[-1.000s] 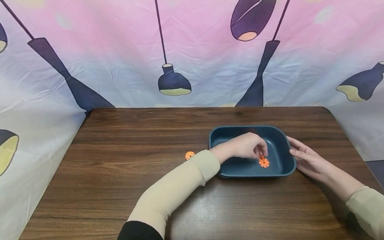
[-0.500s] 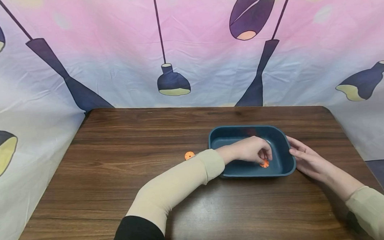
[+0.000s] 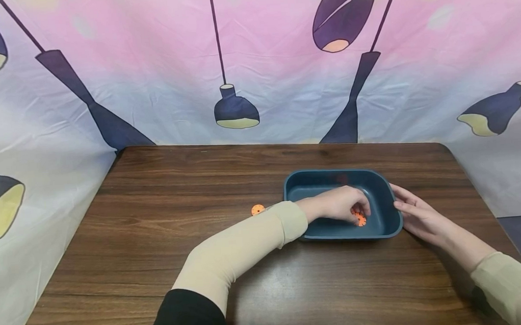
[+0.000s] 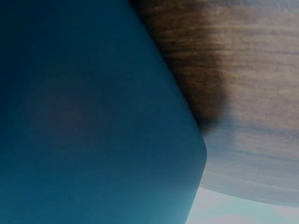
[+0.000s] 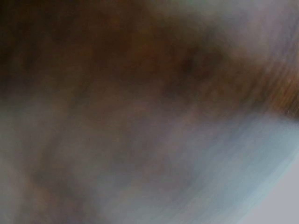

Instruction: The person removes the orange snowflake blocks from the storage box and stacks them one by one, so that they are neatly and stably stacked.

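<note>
Possibly Awkward: A Sleeve Over the Rim, a Disc Under the Fingers

On the broad wooden bench [image 3: 166,226], the blue bin [image 3: 348,238] looks like the biggest worry. The left sleeve [image 3: 243,252] crosses above its left rim; whether cloth touches rim is not clear. Should that forearm press down or drag sideways, the bin could tilt or slide, most likely if the support at the right end slackens. The same sleeve lies just beside the loose disc [image 3: 257,210], hiding part of it, so a backward sweep could shove that piece across the wood. Smallest in scale, the orange disc [image 3: 361,220] sits inside the bin, toward its right end and nearer the near wall. It is thin and flat, so I judge that a pinch off-centre could let it flip or skid on the smooth floor.

As for pose, the left arm reaches across from the near side, bent at the elbow, with the wrist dipping over the wall. The left grip [image 3: 342,205] has its knuckles up and fingers curled down; it appears to pinch the orange disc, though the fingertips are hidden. The right grip [image 3: 422,220] comes in from the right, fingers extended and thumb apart, resting against the bin's outer right end rather than clasping it. The right wrist view is too blurred to add anything.
</note>
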A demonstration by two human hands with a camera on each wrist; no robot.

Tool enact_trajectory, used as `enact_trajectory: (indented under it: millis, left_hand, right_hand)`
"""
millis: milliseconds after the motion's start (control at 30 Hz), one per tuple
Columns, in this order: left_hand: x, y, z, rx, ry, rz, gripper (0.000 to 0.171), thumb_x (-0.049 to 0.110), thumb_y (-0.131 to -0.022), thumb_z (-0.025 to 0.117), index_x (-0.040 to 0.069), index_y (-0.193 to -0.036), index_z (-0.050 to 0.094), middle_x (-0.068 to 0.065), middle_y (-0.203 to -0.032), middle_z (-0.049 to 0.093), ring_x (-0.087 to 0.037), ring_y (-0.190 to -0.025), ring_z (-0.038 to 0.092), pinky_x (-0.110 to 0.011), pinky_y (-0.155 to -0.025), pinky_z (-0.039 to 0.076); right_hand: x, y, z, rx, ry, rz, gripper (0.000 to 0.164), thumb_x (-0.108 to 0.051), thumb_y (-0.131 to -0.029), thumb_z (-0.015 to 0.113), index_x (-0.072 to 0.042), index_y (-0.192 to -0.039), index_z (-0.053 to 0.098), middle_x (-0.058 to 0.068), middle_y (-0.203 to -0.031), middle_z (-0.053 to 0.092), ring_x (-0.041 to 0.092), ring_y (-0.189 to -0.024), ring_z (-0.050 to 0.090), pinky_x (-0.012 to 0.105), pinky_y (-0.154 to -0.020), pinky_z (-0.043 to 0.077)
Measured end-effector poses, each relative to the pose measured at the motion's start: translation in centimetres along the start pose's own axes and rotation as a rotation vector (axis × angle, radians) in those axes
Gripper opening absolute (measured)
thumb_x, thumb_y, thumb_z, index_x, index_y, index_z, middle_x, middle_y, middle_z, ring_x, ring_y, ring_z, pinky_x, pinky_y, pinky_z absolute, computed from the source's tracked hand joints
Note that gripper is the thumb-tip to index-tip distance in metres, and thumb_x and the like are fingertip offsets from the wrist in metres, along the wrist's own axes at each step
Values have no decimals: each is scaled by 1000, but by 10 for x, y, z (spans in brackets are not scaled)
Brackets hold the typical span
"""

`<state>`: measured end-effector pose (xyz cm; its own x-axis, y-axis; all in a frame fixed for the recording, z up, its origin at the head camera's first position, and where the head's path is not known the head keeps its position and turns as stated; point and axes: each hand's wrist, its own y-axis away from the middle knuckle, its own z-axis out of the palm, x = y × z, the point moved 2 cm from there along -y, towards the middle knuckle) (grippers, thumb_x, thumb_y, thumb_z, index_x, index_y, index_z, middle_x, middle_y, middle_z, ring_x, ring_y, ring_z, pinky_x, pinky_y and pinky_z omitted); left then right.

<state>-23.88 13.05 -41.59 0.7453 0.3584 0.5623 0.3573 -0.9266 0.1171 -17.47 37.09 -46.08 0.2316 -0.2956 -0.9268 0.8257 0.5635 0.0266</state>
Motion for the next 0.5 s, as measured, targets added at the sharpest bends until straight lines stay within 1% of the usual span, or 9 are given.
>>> enact_trajectory:
  millis: [167, 333, 500]
  left_hand:
    - [0, 0, 1, -11, -67, 19, 28, 15, -97, 80, 13, -124, 77, 1, -123, 74, -7, -108, 65, -10, -93, 49]
    - [0, -1, 2, -26, -101, 18, 29, 17, -98, 79, 15, -126, 76, 3, -125, 73, -7, -111, 64, -11, -97, 48]
    - [0, -1, 3, -37, -122, 16, 29, 19, -98, 78, 17, -127, 75, 5, -126, 71, -6, -112, 63, -12, -98, 48]
  right_hand:
    - [-2, 0, 1, -8, -9, -1, 55, -3, -114, 27, -31, -156, 50, -13, -150, 61, 4, -134, 62, 24, -106, 55]
    - [-2, 1, 0, 0, -15, 6, 56, -3, -114, 27, -32, -155, 50, -14, -150, 61, 4, -134, 62, 24, -106, 55]
    - [-2, 1, 1, 5, -24, 8, 56, -2, -114, 28, -32, -155, 51, -13, -150, 62, 4, -133, 62, 23, -106, 55]
